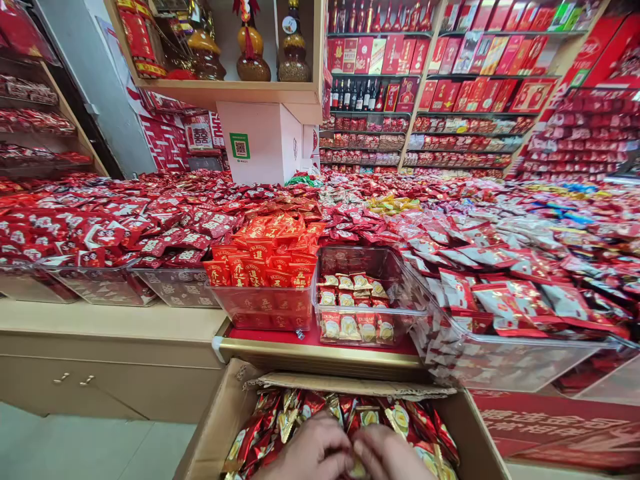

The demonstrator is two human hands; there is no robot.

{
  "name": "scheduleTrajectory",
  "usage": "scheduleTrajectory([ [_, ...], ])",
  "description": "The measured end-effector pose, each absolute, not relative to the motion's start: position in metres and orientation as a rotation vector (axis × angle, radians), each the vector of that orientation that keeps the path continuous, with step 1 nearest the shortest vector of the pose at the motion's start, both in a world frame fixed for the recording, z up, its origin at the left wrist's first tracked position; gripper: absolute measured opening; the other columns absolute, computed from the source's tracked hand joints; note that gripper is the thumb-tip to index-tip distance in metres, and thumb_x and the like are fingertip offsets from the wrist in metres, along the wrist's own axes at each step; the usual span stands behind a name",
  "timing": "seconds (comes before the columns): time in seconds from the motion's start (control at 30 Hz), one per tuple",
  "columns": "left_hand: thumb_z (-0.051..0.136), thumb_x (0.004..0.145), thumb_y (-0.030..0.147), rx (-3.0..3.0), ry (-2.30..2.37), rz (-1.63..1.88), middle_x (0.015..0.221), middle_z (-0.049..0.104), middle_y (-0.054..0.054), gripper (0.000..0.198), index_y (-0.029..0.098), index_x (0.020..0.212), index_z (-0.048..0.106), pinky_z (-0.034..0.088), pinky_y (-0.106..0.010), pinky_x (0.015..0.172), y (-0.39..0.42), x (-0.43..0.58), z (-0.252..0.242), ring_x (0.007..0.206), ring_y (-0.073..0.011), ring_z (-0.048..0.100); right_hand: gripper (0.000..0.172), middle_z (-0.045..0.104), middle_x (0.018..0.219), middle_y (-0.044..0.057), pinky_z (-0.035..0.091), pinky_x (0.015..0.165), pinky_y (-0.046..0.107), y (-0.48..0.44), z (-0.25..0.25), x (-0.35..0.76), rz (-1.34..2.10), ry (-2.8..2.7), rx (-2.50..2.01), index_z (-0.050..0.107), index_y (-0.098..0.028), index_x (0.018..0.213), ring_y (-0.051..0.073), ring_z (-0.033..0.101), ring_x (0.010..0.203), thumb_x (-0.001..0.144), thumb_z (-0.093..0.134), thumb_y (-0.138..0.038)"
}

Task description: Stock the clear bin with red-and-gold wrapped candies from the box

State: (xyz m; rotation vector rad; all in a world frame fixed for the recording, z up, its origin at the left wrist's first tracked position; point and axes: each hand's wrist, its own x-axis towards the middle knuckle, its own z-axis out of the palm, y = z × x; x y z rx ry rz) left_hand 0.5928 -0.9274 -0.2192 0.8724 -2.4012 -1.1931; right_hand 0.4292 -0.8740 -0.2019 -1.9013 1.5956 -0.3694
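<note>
An opened cardboard box (480, 433) sits at the bottom centre, filled with small red-and-gold wrapped sweets (400, 420). My left hand (315, 447) reaches into it from below, its fingers curled among the packets and slightly blurred. Close beside it, my right hand (390, 455) is bent inward, fingertips down on the sweets. The two hands almost meet over one packet, partly covered by the fingers. Just beyond the box, a clear plastic bin (373, 327) holds several rows of similar packets, labelled durian, in its front part.
Left of that bin stands a bin of bright red packets (265, 307). To its right is a large bin heaped with red-and-white packets (510, 353). A gold-edged counter ledge (320, 350) borders the box. Shelves of bottles and red boxes (380, 57) stand behind.
</note>
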Motion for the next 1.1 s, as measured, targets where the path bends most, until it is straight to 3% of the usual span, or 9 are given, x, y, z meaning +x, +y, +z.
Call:
scheduleTrajectory([
  [0.07,0.056,0.074,0.03,1.084,-2.094,-1.349,0.063,0.057,0.002,0.016,0.017,0.067,0.061,0.036,-0.023,0.061,-0.929,0.593,-0.206,0.064,-0.0122,0.049,0.034,0.057,0.067,0.001,0.039,0.056,0.023,-0.875,-0.185,0.427,-0.588,1.538,-1.635,0.055,-0.019,0.075,0.013,0.051,0.062,0.087,0.03,-0.039],
  [0.23,0.067,0.063,0.035,1.008,-1.584,-1.775,0.063,0.054,0.004,0.032,0.014,0.084,0.058,0.039,-0.022,0.059,-0.925,0.593,-0.195,0.06,-0.01,0.048,0.035,0.046,0.056,-0.004,0.034,0.049,0.022,-0.876,-0.174,0.429,-0.851,1.496,-1.286,0.046,-0.019,0.064,0.01,0.042,0.052,0.076,0.048,-0.051],
  [0.33,0.073,0.056,0.034,0.956,-1.426,-1.894,0.077,0.063,0.0,0.044,0.014,0.092,0.057,0.043,-0.026,0.066,-0.922,0.59,-0.191,0.069,-0.0125,0.055,0.039,0.05,0.051,-0.004,0.031,0.045,0.021,-0.875,-0.174,0.43,-0.945,1.446,-1.014,0.045,-0.018,0.063,0.009,0.04,0.045,0.071,0.052,-0.056],
  [0.43,0.072,0.059,0.036,0.973,-1.328,-1.89,0.077,0.066,-0.002,0.035,0.014,0.083,0.059,0.044,-0.027,0.068,-0.921,0.588,-0.187,0.069,-0.0132,0.058,0.041,0.054,0.049,-0.002,0.032,0.045,0.021,-0.876,-0.168,0.431,-1.017,1.406,-0.891,0.049,-0.017,0.063,0.008,0.043,0.044,0.068,0.055,-0.057],
  [0.7,0.069,0.063,0.031,0.928,-1.256,-1.895,0.077,0.063,0.0,0.034,0.017,0.091,0.056,0.044,-0.023,0.067,-0.922,0.591,-0.193,0.071,-0.011,0.057,0.038,0.048,0.046,-0.004,0.032,0.044,0.021,-0.876,-0.176,0.435,-0.988,1.449,-0.966,0.045,-0.018,0.061,0.009,0.043,0.043,0.07,0.055,-0.053],
  [0.83,0.066,0.066,0.022,0.89,-1.373,-1.882,0.079,0.058,0.002,0.027,0.018,0.09,0.053,0.042,-0.021,0.064,-0.919,0.594,-0.196,0.069,-0.0087,0.053,0.028,0.057,0.08,0.001,0.042,0.068,0.027,-0.874,-0.181,0.436,-1.033,1.458,-1.211,0.052,-0.02,0.09,0.015,0.052,0.074,0.074,0.056,-0.042],
  [0.9,0.063,0.069,0.02,0.873,-1.46,-1.834,0.08,0.058,0.002,0.023,0.018,0.088,0.052,0.041,-0.021,0.064,-0.919,0.595,-0.195,0.069,-0.0088,0.052,0.03,0.057,0.083,0.002,0.041,0.07,0.027,-0.872,-0.18,0.437,-0.983,1.473,-1.337,0.051,-0.021,0.098,0.015,0.051,0.076,0.075,0.055,-0.04],
  [1.0,0.061,0.07,0.019,0.913,-1.455,-1.746,0.075,0.057,0.003,0.025,0.019,0.092,0.051,0.04,-0.021,0.064,-0.919,0.597,-0.193,0.068,-0.009,0.051,0.026,0.05,0.065,-0.001,0.037,0.055,0.025,-0.87,-0.181,0.438,-0.934,1.489,-1.338,0.053,-0.019,0.076,0.013,0.043,0.059,0.076,0.052,-0.045],
  [1.1,0.065,0.068,0.022,0.945,-1.355,-1.732,0.07,0.055,0.005,0.029,0.019,0.093,0.051,0.039,-0.021,0.064,-0.921,0.598,-0.193,0.067,-0.0089,0.05,0.03,0.044,0.061,-0.002,0.033,0.052,0.024,-0.872,-0.186,0.438,-0.929,1.448,-1.295,0.047,-0.019,0.066,0.011,0.038,0.056,0.073,0.054,-0.047],
])
